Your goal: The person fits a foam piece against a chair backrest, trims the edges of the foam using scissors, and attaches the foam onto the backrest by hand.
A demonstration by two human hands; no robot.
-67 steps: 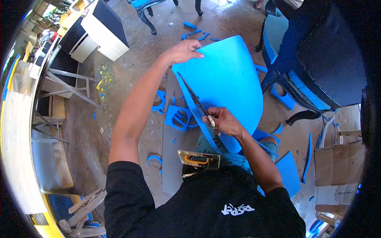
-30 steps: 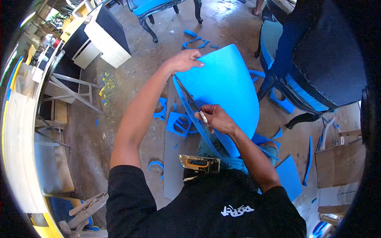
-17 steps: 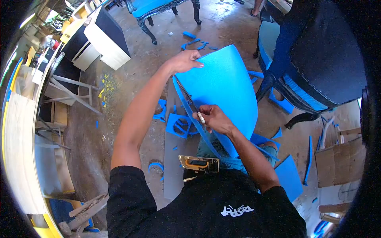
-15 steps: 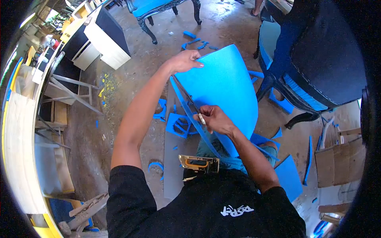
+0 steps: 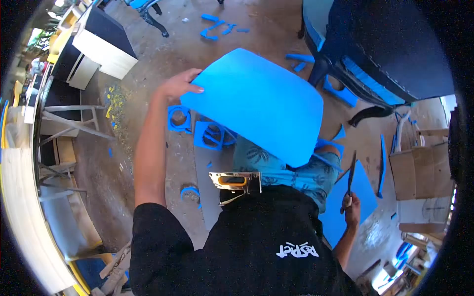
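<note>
My left hand (image 5: 181, 85) pinches the left edge of a large blue foam sheet (image 5: 261, 103), thumb on top and the fingers partly hidden. The sheet is tilted above my lap, over the patterned shorts (image 5: 276, 170). Off to the right, my right hand (image 5: 352, 209) is closed round the pale handle of a long dark-bladed knife (image 5: 351, 170), its blade pointing away from me and apart from the sheet. Beneath the knife lies another flat blue foam piece (image 5: 363, 192).
Blue foam offcuts (image 5: 212, 135) lie scattered on the floor. A dark carved chair (image 5: 365, 84) stands at the right, near cardboard (image 5: 419, 170). A white-edged cabinet (image 5: 106, 49) is at the upper left, above yellow crumbs (image 5: 116, 106).
The right hand has moved the knife away from the foam's edge, out to the right. My left hand and the sheet have shifted left, and the sheet now lies flatter.
</note>
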